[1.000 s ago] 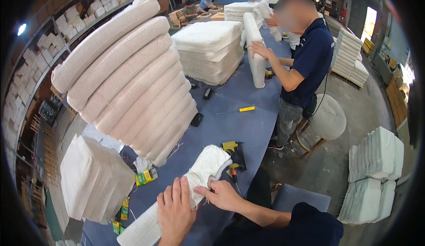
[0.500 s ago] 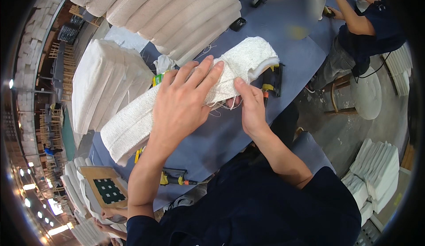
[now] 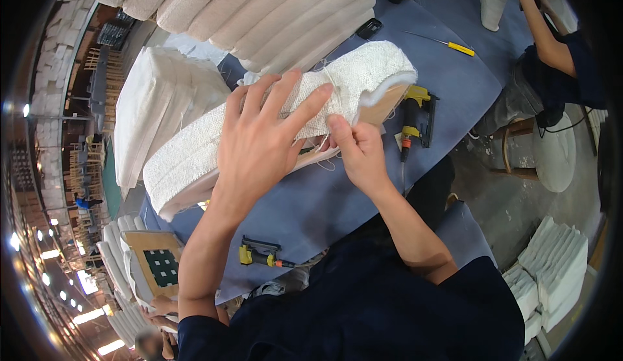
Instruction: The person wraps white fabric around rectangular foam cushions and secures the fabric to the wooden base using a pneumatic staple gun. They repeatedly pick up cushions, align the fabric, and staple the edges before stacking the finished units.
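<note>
A padded furniture piece, covered in white woven fabric over a wooden frame, lies at a slant across the table. Bare wood shows beneath its curved right end. My left hand rests on the fabric, fingers spread and stretched out. At the near edge my right hand pinches the fabric's edge between thumb and fingers, with loose threads hanging there. Its fingertips are partly hidden under the cloth. Close to the piece's right end lies a yellow-and-black staple gun with a hose on it.
Another staple gun lies near my left forearm. Beyond are a yellow-handled screwdriver and a black box. Padded white pieces are stacked at the back, and a white block stands left. Another person works at far right.
The padded piece has tilted, baring more of its wooden underside. My right hand still pinches the fabric edge, and my left hand stays spread on top. The screwdriver now shows on the table.
</note>
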The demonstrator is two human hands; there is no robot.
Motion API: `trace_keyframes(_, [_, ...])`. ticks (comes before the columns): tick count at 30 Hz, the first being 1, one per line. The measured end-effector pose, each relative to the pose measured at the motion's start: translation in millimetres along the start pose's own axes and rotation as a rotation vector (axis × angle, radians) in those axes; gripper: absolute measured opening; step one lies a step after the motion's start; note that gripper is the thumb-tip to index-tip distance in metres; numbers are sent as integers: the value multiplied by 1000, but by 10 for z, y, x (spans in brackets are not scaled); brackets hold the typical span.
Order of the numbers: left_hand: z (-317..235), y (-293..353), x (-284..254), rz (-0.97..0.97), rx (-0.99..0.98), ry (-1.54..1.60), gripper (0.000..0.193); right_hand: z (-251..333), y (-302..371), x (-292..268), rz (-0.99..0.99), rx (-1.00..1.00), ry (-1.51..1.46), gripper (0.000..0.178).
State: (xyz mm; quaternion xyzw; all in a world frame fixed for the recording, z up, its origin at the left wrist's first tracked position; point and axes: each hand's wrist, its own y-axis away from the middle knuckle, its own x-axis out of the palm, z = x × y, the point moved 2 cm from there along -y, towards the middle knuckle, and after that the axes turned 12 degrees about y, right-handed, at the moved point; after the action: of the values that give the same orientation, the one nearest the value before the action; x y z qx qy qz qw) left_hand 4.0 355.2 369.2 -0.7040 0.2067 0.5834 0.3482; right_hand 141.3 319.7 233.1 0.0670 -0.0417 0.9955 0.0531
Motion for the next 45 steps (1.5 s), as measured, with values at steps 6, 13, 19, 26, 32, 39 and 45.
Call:
trace_keyframes(6, [135,3,97,-53,58,-25,71,-168,-67,40,-3,-52,-89,36])
trace_keyframes(13, [156,-66,34,-11,42,60,73,-161,-195,115,-155,-258,149,39])
trace_keyframes(19, [177,-167,22,34,61,-30,79,67,-225,83,-189,-177,354,48])
trace_keyframes(26, [396,-360,-243,370,-113,212,52,-81,-246,285,-168,-151,145,55])
trace_keyframes(32, [256,-419,28,199,-69,127,41,-109,-174,83,-118,-210,467,34])
trace_keyframes(39, [-44,-205,-101,15,36,-47,41,-946,-351,-1460,445,453,126,27])
trace_keyframes(45, [59,-148,-79,-19,78,12,44,-2188,-662,-1851,-351,467,1535,72])
